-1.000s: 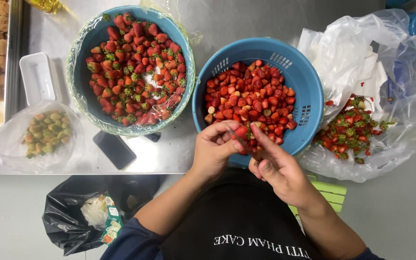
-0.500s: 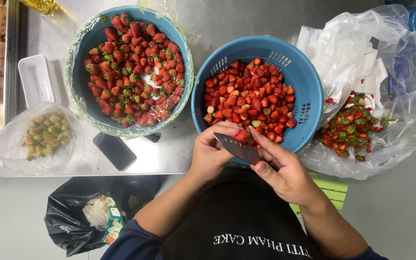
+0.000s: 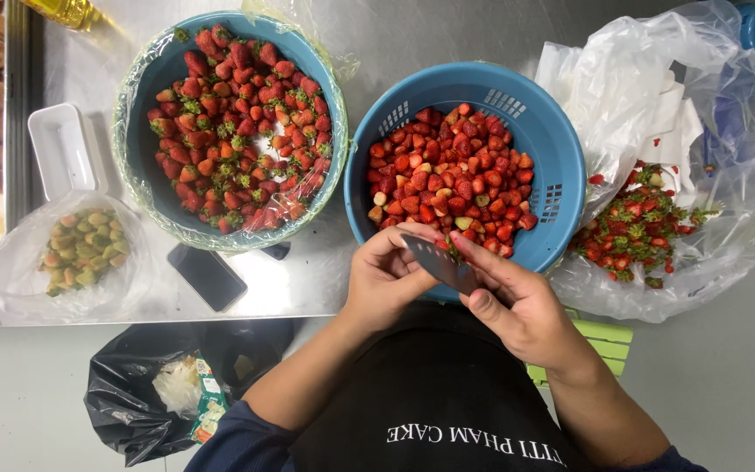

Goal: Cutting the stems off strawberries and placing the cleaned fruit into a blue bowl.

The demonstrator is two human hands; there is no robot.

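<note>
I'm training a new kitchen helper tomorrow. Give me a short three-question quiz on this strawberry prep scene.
1. True or false: the knife is in the right hand.
2. Which holds the trimmed strawberries? A) the blue basket B) the plastic-lined bowl
3. Fill in: the cut green tops lie on a clear plastic ____ to the person's right.

Key: 1 true; 2 A; 3 bag.

A dark phone (image 3: 209, 275) lies on the steel bench (image 3: 395, 35), left of it a clear bag of greenish fruit (image 3: 80, 249), a white tray (image 3: 61, 150) beyond. A black bag (image 3: 133, 398) sits on the floor.
</note>
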